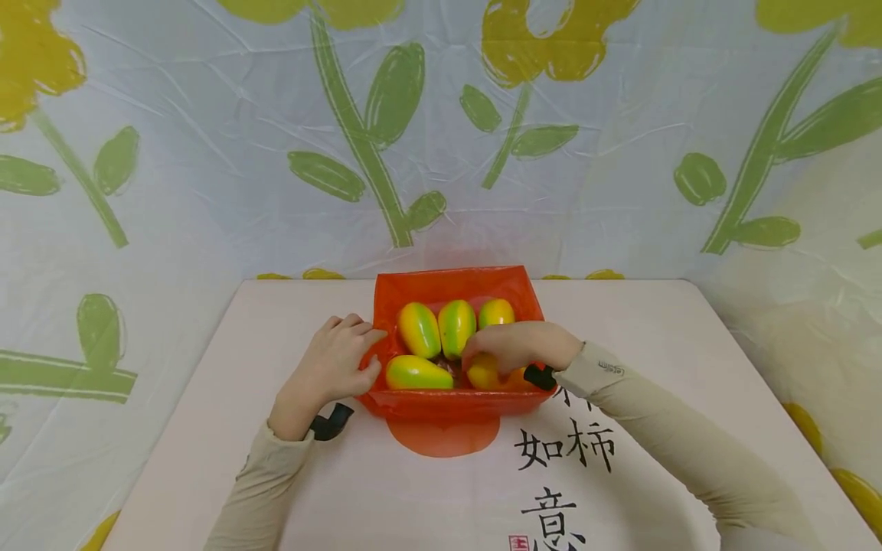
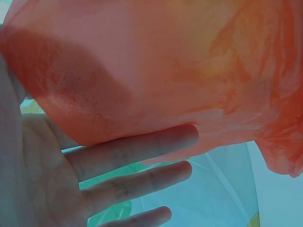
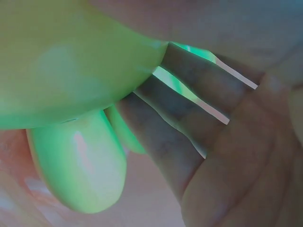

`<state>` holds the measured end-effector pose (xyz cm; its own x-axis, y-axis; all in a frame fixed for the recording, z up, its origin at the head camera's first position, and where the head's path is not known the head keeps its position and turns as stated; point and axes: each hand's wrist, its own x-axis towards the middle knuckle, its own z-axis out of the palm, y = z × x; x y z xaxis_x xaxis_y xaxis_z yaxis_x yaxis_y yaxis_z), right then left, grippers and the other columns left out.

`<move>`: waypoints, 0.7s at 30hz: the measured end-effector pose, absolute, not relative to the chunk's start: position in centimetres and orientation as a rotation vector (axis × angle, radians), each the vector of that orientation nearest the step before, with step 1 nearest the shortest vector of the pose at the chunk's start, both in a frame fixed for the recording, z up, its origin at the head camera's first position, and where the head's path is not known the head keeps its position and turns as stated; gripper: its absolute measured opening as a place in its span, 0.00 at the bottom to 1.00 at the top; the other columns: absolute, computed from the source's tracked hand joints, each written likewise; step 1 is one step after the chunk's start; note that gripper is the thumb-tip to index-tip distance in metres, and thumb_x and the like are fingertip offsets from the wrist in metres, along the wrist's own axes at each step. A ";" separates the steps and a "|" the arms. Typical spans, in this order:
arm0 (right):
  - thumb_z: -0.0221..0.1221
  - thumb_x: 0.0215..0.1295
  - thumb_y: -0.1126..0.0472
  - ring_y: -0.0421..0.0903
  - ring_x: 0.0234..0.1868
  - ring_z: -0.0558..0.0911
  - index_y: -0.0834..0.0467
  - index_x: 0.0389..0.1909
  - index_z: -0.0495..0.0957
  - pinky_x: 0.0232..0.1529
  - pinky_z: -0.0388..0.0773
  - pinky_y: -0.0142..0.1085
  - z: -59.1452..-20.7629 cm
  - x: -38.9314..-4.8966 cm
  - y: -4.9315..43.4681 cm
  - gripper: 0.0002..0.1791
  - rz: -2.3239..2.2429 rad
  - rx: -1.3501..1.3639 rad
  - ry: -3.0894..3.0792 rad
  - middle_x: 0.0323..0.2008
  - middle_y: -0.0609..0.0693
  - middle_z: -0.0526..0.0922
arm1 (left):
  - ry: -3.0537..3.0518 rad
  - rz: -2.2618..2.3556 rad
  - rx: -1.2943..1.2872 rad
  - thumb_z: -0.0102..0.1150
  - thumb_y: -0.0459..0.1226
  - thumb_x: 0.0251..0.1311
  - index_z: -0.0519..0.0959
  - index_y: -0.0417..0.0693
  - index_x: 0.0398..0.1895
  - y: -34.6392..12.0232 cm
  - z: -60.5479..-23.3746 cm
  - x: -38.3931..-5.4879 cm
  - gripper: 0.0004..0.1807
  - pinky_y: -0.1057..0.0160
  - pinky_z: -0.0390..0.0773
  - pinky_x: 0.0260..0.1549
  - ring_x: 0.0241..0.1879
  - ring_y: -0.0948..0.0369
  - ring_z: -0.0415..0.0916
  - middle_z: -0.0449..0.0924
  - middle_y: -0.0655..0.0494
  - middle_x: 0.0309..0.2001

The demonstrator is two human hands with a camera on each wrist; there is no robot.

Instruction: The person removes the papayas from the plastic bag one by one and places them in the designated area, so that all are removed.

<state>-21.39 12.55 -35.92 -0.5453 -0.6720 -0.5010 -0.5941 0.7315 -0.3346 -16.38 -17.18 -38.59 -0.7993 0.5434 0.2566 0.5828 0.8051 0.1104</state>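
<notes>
A red translucent plastic bag (image 1: 451, 282) stands with its mouth wide on the table, several yellow-green mangoes inside. Two mangoes, one at the left (image 1: 419, 330) and one in the middle (image 1: 458, 330), lie along the back; another mango (image 1: 417, 373) is at the front left. My right hand (image 1: 513, 344) reaches into the bag and grips a mango (image 3: 71, 56), fingers against one side of it. A further mango (image 3: 80, 165) shows just below it. My left hand (image 1: 338, 360) is at the bag's left side, its straight fingers (image 2: 137, 149) along the outside of the film.
The pale table (image 1: 255, 367) carries an orange-red disc (image 1: 444, 436) in front of the bag and black brush characters (image 1: 568, 448) at the right. A flower-printed sheet (image 1: 606, 191) rises behind the table and along both sides.
</notes>
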 end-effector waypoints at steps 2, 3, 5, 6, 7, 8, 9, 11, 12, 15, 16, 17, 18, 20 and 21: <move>0.66 0.56 0.72 0.43 0.49 0.73 0.46 0.54 0.81 0.53 0.74 0.38 -35.8 -21.5 12.9 0.26 -0.232 -0.955 2.317 0.46 0.37 0.78 | -2.775 -0.276 -0.875 0.55 0.39 0.53 0.84 0.41 0.50 -17.3 -38.7 -16.5 0.21 0.48 0.72 0.49 0.46 0.51 0.73 0.84 0.48 0.45; 0.66 0.56 0.73 0.44 0.50 0.73 0.47 0.54 0.81 0.54 0.74 0.39 -35.7 -21.6 13.0 0.26 -0.264 -0.968 2.318 0.47 0.38 0.78 | -2.774 -0.277 -0.873 0.55 0.39 0.53 0.84 0.41 0.50 -17.3 -38.7 -16.6 0.21 0.48 0.72 0.49 0.46 0.51 0.73 0.84 0.48 0.46; 0.65 0.55 0.74 0.45 0.51 0.72 0.48 0.55 0.80 0.55 0.74 0.40 -35.5 -21.7 13.3 0.27 -0.321 -0.988 2.313 0.49 0.40 0.78 | -2.773 -0.282 -0.873 0.55 0.39 0.53 0.84 0.41 0.50 -17.4 -38.8 -16.7 0.22 0.48 0.72 0.49 0.46 0.51 0.73 0.84 0.48 0.46; 0.65 0.55 0.75 0.45 0.52 0.72 0.49 0.55 0.80 0.55 0.74 0.40 -35.4 -21.7 13.4 0.28 -0.350 -0.995 2.309 0.51 0.40 0.78 | -2.777 -0.284 -0.873 0.55 0.39 0.53 0.84 0.41 0.50 -17.4 -38.8 -16.7 0.22 0.48 0.72 0.49 0.47 0.51 0.73 0.84 0.48 0.46; 0.64 0.55 0.75 0.46 0.52 0.72 0.50 0.55 0.80 0.55 0.74 0.40 -35.2 -21.6 13.6 0.28 -0.376 -0.998 2.311 0.51 0.41 0.78 | -2.778 -0.283 -0.871 0.55 0.39 0.53 0.84 0.41 0.51 -17.4 -38.8 -16.7 0.22 0.48 0.72 0.49 0.47 0.51 0.73 0.84 0.48 0.47; 0.64 0.55 0.75 0.47 0.52 0.72 0.50 0.56 0.80 0.54 0.74 0.40 -35.1 -21.6 13.8 0.28 -0.398 -0.994 2.313 0.52 0.41 0.78 | -2.778 -0.282 -0.870 0.55 0.39 0.53 0.84 0.42 0.51 -17.4 -38.8 -16.7 0.22 0.48 0.72 0.49 0.47 0.51 0.73 0.84 0.48 0.47; 0.63 0.55 0.75 0.47 0.52 0.72 0.50 0.56 0.80 0.53 0.75 0.39 -34.9 -21.5 13.9 0.28 -0.424 -0.986 2.314 0.52 0.41 0.78 | -2.778 -0.284 -0.869 0.55 0.39 0.53 0.84 0.41 0.51 -17.4 -38.8 -16.7 0.22 0.48 0.72 0.49 0.47 0.50 0.73 0.84 0.48 0.48; 0.63 0.55 0.75 0.47 0.53 0.71 0.49 0.57 0.79 0.52 0.75 0.38 -34.7 -21.4 14.2 0.29 -0.483 -0.975 2.313 0.53 0.41 0.77 | -2.778 -0.277 -0.866 0.56 0.39 0.53 0.84 0.41 0.51 -17.3 -38.8 -16.6 0.22 0.48 0.72 0.49 0.48 0.50 0.73 0.83 0.47 0.49; 0.63 0.55 0.75 0.47 0.54 0.71 0.49 0.57 0.79 0.52 0.75 0.38 -34.6 -21.3 14.4 0.29 -0.517 -0.983 2.315 0.54 0.41 0.77 | -2.777 -0.277 -0.866 0.56 0.39 0.53 0.84 0.41 0.51 -17.3 -38.8 -16.5 0.22 0.48 0.72 0.49 0.48 0.50 0.74 0.83 0.47 0.49; 0.64 0.55 0.75 0.48 0.55 0.71 0.50 0.57 0.79 0.53 0.76 0.41 -34.5 -21.4 15.3 0.29 -0.639 -1.052 2.318 0.55 0.43 0.77 | -2.766 -0.277 -0.866 0.56 0.39 0.53 0.84 0.41 0.51 -17.3 -38.9 -16.5 0.22 0.48 0.72 0.48 0.48 0.50 0.74 0.82 0.47 0.51; 0.65 0.55 0.74 0.48 0.56 0.71 0.50 0.58 0.79 0.55 0.75 0.42 -34.6 -21.4 15.6 0.29 -0.672 -1.085 2.321 0.56 0.43 0.77 | -2.764 -0.277 -0.864 0.56 0.39 0.53 0.84 0.41 0.51 -17.3 -39.0 -16.5 0.22 0.48 0.72 0.48 0.49 0.50 0.74 0.82 0.47 0.51; 0.65 0.55 0.74 0.48 0.56 0.72 0.51 0.58 0.79 0.55 0.75 0.43 -34.6 -21.4 15.9 0.29 -0.709 -1.112 2.323 0.56 0.43 0.78 | -2.765 -0.278 -0.862 0.56 0.39 0.53 0.84 0.41 0.52 -17.3 -39.0 -16.5 0.22 0.48 0.72 0.48 0.49 0.49 0.74 0.82 0.47 0.52; 0.65 0.55 0.74 0.48 0.56 0.72 0.51 0.58 0.79 0.55 0.76 0.44 -34.7 -21.3 16.2 0.29 -0.743 -1.130 2.328 0.57 0.43 0.78 | -2.765 -0.281 -0.862 0.56 0.39 0.53 0.84 0.41 0.52 -17.2 -39.0 -16.4 0.22 0.48 0.72 0.48 0.49 0.49 0.74 0.82 0.47 0.52; 0.66 0.56 0.74 0.48 0.57 0.73 0.51 0.59 0.79 0.55 0.76 0.45 -34.7 -21.1 16.7 0.29 -0.796 -1.141 2.339 0.57 0.43 0.78 | -2.769 -0.282 -0.861 0.56 0.39 0.53 0.83 0.41 0.52 -17.2 -39.1 -16.4 0.23 0.48 0.72 0.49 0.50 0.49 0.74 0.82 0.46 0.53; 0.66 0.56 0.73 0.47 0.58 0.73 0.51 0.59 0.78 0.56 0.76 0.46 -34.8 -21.0 16.9 0.29 -0.810 -1.148 2.348 0.57 0.43 0.78 | -2.770 -0.281 -0.860 0.56 0.39 0.53 0.83 0.41 0.52 -17.2 -39.1 -16.4 0.23 0.48 0.72 0.49 0.50 0.49 0.74 0.82 0.46 0.53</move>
<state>-21.03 16.89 -34.83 -0.5814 -0.8075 -0.0997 -0.5741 0.4940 -0.6529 -16.38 -17.17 -39.07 -0.8021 0.5323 0.2705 0.5758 0.8096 0.1142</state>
